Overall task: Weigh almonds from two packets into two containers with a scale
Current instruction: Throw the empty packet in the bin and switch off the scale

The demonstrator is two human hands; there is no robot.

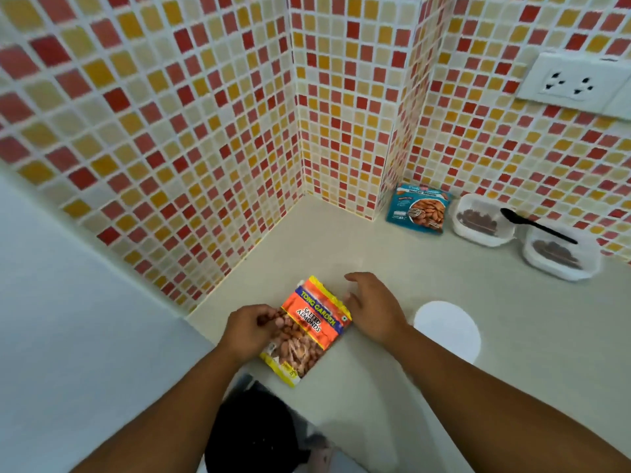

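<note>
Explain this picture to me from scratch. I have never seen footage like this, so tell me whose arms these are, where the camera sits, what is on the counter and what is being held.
No machine here: these are a person's two bare arms. The single camera is worn on the person's head and looks forward and down, so the arms reach in from the bottom edge.

The left hand grips the orange salted almonds packet, which lies on the pale counter. The right hand is open beside the packet's right edge and holds nothing.

Further back, a blue almond packet leans against the tiled wall. To its right stand two white containers, each with brown contents, and a black spoon lies across their rims. A white round disc, probably the scale, lies beside the right forearm.
</note>
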